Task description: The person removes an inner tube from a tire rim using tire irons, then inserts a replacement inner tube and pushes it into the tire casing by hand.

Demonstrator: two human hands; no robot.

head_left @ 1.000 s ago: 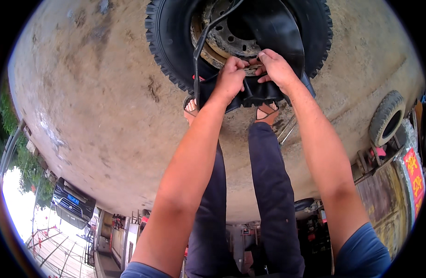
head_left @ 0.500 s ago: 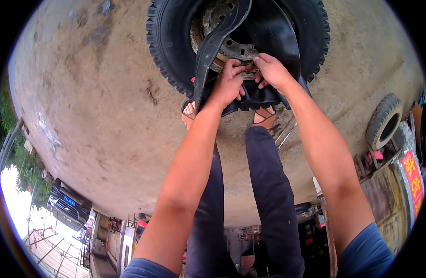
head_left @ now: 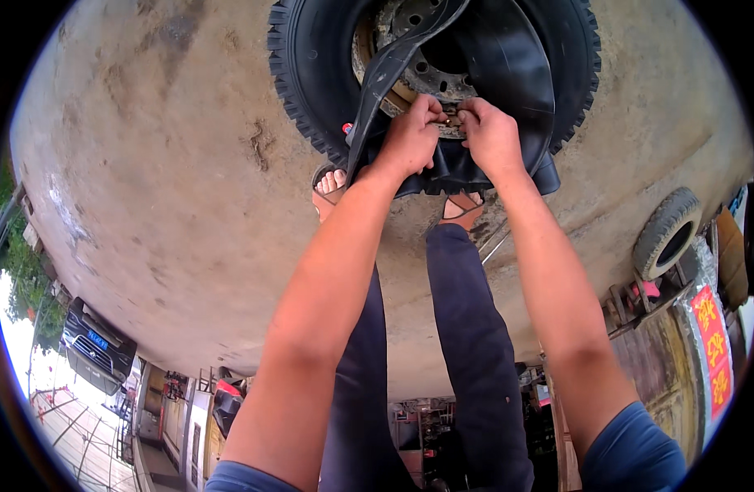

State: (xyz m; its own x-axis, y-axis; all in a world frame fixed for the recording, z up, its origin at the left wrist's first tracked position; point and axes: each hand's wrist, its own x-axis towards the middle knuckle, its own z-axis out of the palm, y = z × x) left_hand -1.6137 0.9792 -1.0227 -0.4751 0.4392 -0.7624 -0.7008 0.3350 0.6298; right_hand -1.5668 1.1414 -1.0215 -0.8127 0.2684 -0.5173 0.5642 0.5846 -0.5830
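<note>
A big black tire (head_left: 310, 86) with chunky tread lies flat on the ground, its dirty metal wheel rim (head_left: 430, 82) in the middle. A wide black rubber band, like a tire flap (head_left: 508, 61), is pulled up out of it and stands in a loop. Inside that loop, over the near edge of the rim, my left hand (head_left: 411, 138) and my right hand (head_left: 492, 141) face each other, fingertips pinched. A tiny brass-coloured bit shows between them; its kind is too small to make out. Folded black rubber lies beneath both hands.
My sandalled feet (head_left: 332, 187) stand at the tire's near edge. A metal rod (head_left: 496, 243) lies beside the right foot. Farther right are a worn tire (head_left: 667, 234) and a wooden panel (head_left: 652, 353). A dark car (head_left: 98, 348) is parked at the left.
My right hand's fingers have closed in from a looser spread, and the hands now meet at the fingertips. The tire has shifted slightly rightward in view.
</note>
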